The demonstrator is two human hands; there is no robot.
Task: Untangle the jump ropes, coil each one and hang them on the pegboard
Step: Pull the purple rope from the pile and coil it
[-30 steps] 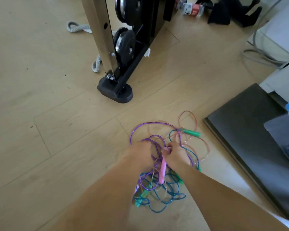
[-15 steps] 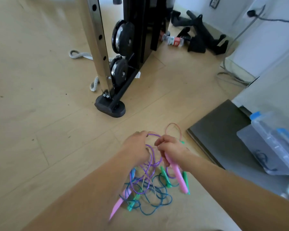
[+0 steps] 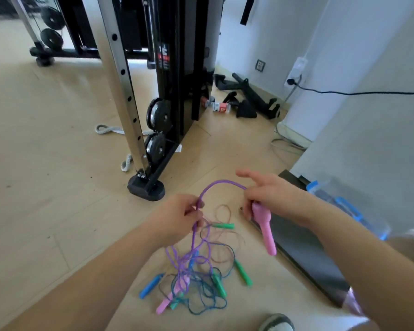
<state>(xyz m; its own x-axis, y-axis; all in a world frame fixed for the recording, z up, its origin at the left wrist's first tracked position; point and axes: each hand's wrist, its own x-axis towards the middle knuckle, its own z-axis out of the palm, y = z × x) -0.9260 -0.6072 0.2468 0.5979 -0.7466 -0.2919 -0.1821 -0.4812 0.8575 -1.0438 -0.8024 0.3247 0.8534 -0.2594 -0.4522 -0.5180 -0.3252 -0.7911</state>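
Left hand (image 3: 177,216): pinches the thin purple plastic jump-rope cord (image 3: 221,183) between thumb and fingers.
Right hand (image 3: 273,197): curled round the top of the pink moulded plastic handle (image 3: 264,229), index finger straight; the handle hangs down, tilted slightly right.
Cord run: arches from right hand to left, then drops below the left hand.
Tangle of purple, blue and brownish cords with coloured handles (image 3: 196,278): on the pale wood floor (image 3: 58,211), below both hands, nearer the left.
Key relation: the left hand appears better placed to feed cord upward out of the heap.
Change: half a second ago the hands nearly touched; now they are apart, with the arc open between them.
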